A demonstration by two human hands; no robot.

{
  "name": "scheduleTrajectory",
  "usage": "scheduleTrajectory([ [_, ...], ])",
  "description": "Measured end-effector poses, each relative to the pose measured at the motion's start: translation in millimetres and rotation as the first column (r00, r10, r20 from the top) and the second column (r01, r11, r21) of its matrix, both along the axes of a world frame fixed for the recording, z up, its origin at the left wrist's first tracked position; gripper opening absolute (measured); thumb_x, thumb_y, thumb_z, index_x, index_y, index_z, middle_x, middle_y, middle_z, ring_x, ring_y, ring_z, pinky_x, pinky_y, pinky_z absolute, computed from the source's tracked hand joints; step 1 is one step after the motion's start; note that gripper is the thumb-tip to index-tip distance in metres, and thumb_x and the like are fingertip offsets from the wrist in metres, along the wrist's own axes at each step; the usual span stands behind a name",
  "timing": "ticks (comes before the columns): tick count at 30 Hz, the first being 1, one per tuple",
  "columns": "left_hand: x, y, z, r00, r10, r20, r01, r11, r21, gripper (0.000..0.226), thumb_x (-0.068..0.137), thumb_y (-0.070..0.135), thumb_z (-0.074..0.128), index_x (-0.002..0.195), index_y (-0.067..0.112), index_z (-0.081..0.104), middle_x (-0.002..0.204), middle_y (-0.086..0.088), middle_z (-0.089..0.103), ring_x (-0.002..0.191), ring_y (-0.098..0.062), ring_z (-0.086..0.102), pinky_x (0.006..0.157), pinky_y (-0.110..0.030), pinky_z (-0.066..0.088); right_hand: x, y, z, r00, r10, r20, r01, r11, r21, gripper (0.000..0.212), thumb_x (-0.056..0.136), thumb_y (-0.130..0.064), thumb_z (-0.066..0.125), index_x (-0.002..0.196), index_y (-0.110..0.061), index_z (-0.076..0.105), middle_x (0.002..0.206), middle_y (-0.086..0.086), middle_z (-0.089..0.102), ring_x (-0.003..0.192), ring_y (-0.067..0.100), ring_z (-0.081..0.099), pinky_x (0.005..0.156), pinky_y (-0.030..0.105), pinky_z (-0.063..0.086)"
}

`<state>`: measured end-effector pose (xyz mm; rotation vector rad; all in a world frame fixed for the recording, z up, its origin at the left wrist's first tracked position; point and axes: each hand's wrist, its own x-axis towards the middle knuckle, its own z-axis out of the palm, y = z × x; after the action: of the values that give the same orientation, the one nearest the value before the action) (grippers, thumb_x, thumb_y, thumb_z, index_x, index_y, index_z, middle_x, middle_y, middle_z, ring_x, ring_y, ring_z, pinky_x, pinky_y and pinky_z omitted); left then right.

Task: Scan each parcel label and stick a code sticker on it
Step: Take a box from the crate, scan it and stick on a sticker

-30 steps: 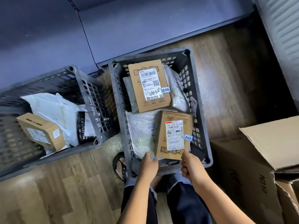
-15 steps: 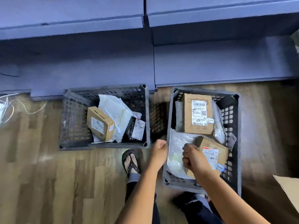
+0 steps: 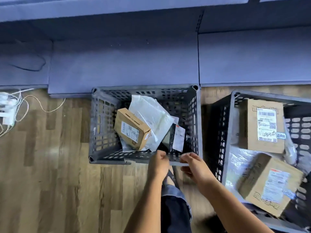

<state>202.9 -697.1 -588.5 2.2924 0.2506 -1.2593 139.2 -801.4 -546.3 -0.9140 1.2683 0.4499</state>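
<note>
Two grey plastic crates stand on the wood floor. The middle crate (image 3: 107,159) holds a small cardboard box (image 3: 132,132) with a white label, a white poly bag (image 3: 151,115) and a black parcel (image 3: 175,138) with a white label. My left hand (image 3: 159,163) and my right hand (image 3: 193,165) hover close together over this crate's near rim, just below the black parcel, fingers curled with nothing visible in them. The right crate (image 3: 227,132) holds a far labelled box (image 3: 262,125) with a blue sticker (image 3: 280,135), a near labelled box (image 3: 269,185) and a clear bag (image 3: 239,158).
A blue-grey sofa base (image 3: 124,64) runs along the far side of both crates. White cables and a power strip (image 3: 10,106) lie on the floor at the left. My leg and sandalled foot (image 3: 173,190) are below the hands.
My view and both hands have shifted from the right crate to the middle crate. The near box that my hands held a second ago now lies tilted in the right crate.
</note>
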Motion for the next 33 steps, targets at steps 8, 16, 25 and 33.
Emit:
scheduleTrajectory([
  [8, 67.8, 19.0, -61.2, 0.961, -0.229, 0.157, 0.225, 0.973, 0.04, 0.039, 0.09, 0.003, 0.045, 0.126, 0.014, 0.053, 0.132, -0.008, 0.049, 0.113, -0.026, 0.055, 0.089, -0.033, 0.046, 42.1, 25.9, -57.7, 0.993, 0.101, -0.053, -0.103, 0.994, -0.029, 0.012, 0.096, -0.012, 0.047, 0.093, -0.01, 0.058, 0.081, 0.005, 0.058, 0.066, 0.015, 0.053, 0.058, 0.024, 0.038],
  [16, 95.9, 36.8, -116.1, 0.981, -0.182, 0.062, 0.179, 0.983, 0.047, 0.056, 0.087, -0.005, 0.039, 0.14, 0.008, 0.03, 0.141, -0.011, 0.041, 0.12, -0.032, 0.049, 0.09, -0.042, 0.045, 90.0, 46.0, -133.5, 0.954, 0.295, -0.045, -0.298, 0.952, -0.067, 0.023, 0.092, -0.014, 0.053, 0.115, -0.01, 0.051, 0.091, 0.006, 0.06, 0.081, 0.019, 0.055, 0.06, 0.024, 0.04],
  [25, 98.0, 58.5, -126.5, 0.977, 0.179, -0.114, -0.196, 0.968, -0.158, 0.073, 0.075, -0.009, 0.03, 0.138, 0.028, 0.041, 0.143, 0.005, 0.046, 0.121, -0.035, 0.052, 0.094, -0.047, 0.045, 165.5, 68.1, -193.2, 0.828, 0.558, -0.046, -0.555, 0.805, -0.21, 0.057, 0.088, -0.013, 0.061, 0.137, -0.002, 0.034, 0.135, 0.017, 0.046, 0.113, 0.026, 0.048, 0.079, 0.025, 0.033],
  [33, 94.2, 57.3, -122.4, 0.958, 0.216, -0.188, -0.239, 0.965, -0.109, 0.063, 0.087, -0.006, 0.03, 0.143, 0.021, 0.035, 0.133, -0.015, 0.054, 0.114, -0.035, 0.055, 0.088, -0.041, 0.046, 177.1, 84.5, -207.2, 0.606, 0.754, -0.253, -0.795, 0.569, -0.208, 0.071, 0.08, -0.027, 0.065, 0.138, -0.007, 0.029, 0.13, 0.016, 0.038, 0.121, 0.033, 0.04, 0.101, 0.044, 0.039],
])
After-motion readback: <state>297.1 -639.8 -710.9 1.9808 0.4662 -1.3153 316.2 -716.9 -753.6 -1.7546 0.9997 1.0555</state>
